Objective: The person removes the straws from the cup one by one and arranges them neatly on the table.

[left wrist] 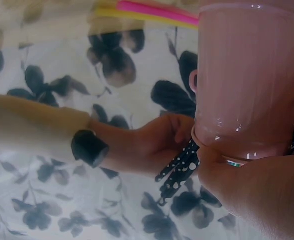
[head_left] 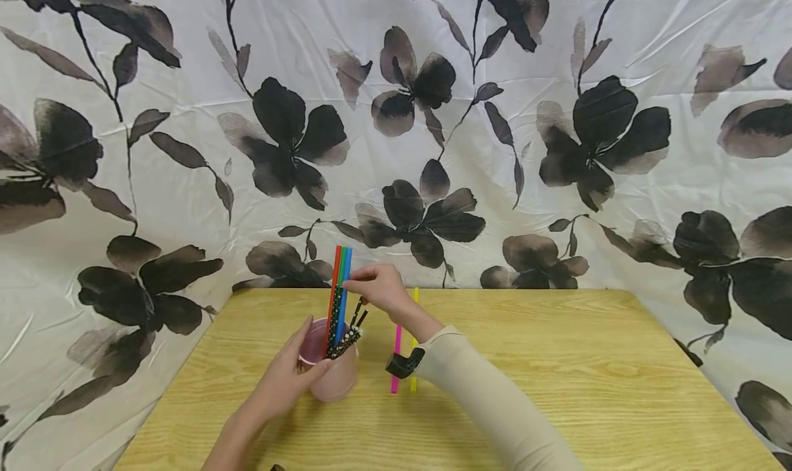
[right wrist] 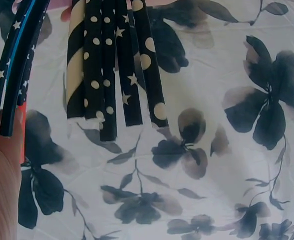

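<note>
My left hand (head_left: pixel 291 368) grips a translucent pink plastic cup (head_left: pixel 334 383), its thumb near the rim. A bundle of drinking straws leans in the cup: red (head_left: pixel 335 278), green, blue (head_left: pixel 348 259) and black patterned ones. In the right wrist view, several black straws (right wrist: pixel 93 65) with dots, stars or stripes fan out apart from my fingers. My right hand (head_left: pixel 383 293) is above the cup's right side. Its fingers pinch black straws (right wrist: pixel 8 115), one star-printed, among the tall upright bunch. In the left wrist view, the cup hides most of the straws.
A pink straw (head_left: pixel 394 381) and a yellow straw (head_left: pixel 413 383) lie side by side on the wooden table (head_left: pixel 557 361), right of the cup and partly under my right forearm. Floral cloth (head_left: pixel 495 182) hangs behind the table. A black device (head_left: pixel 405 363) is on my right wrist.
</note>
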Demonstrator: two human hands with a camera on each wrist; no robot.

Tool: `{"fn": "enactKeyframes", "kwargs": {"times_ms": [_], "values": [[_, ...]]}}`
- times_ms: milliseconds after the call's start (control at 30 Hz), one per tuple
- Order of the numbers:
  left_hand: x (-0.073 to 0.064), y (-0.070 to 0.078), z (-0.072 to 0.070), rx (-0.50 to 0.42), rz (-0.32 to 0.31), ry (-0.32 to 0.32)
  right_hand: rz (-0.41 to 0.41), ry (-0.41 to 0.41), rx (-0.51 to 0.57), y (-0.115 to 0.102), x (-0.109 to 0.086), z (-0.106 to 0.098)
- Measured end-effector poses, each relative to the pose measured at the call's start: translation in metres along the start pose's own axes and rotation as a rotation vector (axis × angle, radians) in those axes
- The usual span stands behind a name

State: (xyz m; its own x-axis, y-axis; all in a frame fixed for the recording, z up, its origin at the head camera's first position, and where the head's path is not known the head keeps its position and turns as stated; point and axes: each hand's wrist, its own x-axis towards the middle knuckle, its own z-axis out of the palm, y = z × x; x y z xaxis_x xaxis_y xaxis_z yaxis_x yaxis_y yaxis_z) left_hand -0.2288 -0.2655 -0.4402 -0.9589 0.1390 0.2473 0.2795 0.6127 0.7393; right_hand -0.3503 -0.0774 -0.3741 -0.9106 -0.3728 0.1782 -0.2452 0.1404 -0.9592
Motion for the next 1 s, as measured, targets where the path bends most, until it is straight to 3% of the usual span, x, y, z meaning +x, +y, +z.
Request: {"fn": "enactKeyframes", "kwargs": {"times_ms": [133,233,367,500,800,1000], "values": [[-0.003,0.017,-0.004,-0.017,0.009,-0.001,0.001,0.005,-0.015,-0.004,-0.003,-0.004],[-0.004,0.021,-0.005,-0.016,0.011,-0.006,0.008,-0.001,-0.008,-0.009,-0.005,-0.008],[0.000,0.005,0.000,-0.013,0.005,0.009,-0.019,-0.018,0.051,-0.019,-0.010,-0.016],[0.005,-0.017,0.005,0.015,0.014,0.027,-0.109,-0.002,0.161,-0.031,-0.016,-0.026],[0.005,-0.018,0.005,0.001,-0.009,0.018,-0.387,0.179,0.368,-0.059,-0.025,-0.048],[0.006,-0.019,0.007,0.013,0.017,0.020,-0.512,0.315,0.419,-0.076,-0.030,-0.072]]}}
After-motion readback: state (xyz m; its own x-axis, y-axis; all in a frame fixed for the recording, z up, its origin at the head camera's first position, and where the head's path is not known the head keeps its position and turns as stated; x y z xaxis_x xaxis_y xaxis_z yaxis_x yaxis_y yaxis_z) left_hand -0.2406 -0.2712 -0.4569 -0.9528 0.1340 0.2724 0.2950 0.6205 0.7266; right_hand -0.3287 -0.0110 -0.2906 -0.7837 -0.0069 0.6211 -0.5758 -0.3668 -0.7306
